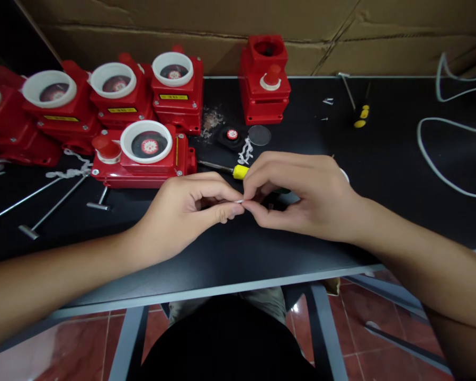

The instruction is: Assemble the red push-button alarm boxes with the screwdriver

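Note:
Above the front of the black table, my left hand (198, 211) and my right hand (301, 196) meet, fingertips pinched together. Between them is a tiny whitish piece (239, 201), too small and covered to name. Just behind the fingers lies a screwdriver with a yellow handle (240, 172), partly hidden by my right hand. To the left of it rests a red alarm box (142, 164) with a white ring around its round window. Beyond the hands are a clear disc (259, 135), a white chain (245, 152) and a small black part with a red-and-white label (232, 134).
Several red boxes (178, 90) line the back left. One red box with an open round hole (265, 79) stands at the back middle. T-handled metal rods (55, 206) lie at left. A yellow-and-black screwdriver (362, 115), screws (328, 101) and a white cable (428, 153) are at right.

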The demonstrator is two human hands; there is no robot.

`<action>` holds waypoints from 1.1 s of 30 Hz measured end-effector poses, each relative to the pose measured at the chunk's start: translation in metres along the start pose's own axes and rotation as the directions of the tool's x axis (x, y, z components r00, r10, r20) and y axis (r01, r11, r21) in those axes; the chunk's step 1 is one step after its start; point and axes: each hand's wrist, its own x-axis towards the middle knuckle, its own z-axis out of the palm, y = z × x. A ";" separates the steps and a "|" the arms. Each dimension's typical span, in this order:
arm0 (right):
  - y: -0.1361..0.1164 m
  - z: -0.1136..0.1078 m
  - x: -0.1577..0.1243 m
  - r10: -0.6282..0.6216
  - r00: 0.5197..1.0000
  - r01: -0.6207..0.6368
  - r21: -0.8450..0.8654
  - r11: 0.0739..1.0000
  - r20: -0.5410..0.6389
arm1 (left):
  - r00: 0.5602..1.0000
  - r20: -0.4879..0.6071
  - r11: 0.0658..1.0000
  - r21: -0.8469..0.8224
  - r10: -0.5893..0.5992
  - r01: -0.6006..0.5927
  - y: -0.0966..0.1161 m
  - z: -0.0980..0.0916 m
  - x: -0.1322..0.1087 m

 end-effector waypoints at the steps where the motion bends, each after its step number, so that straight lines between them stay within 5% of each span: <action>1: -0.001 0.000 0.000 0.007 1.000 -0.007 -0.006 1.000 0.007 | 1.000 0.003 1.000 0.007 -0.004 0.004 0.000 0.000 0.000; 7: -0.005 -0.004 0.001 -0.005 1.000 0.007 -0.063 0.998 0.027 | 0.999 0.032 1.000 0.000 -0.023 0.023 0.002 -0.003 0.001; 17: -0.008 -0.001 -0.002 -0.207 0.977 0.213 -0.308 0.927 0.050 | 0.992 0.083 0.994 -0.059 -0.091 0.096 0.005 -0.001 0.001; 33: -0.004 -0.006 0.001 -0.054 0.998 0.056 -0.087 0.995 0.028 | 0.991 0.116 0.990 -0.112 -0.068 0.081 0.006 -0.003 0.003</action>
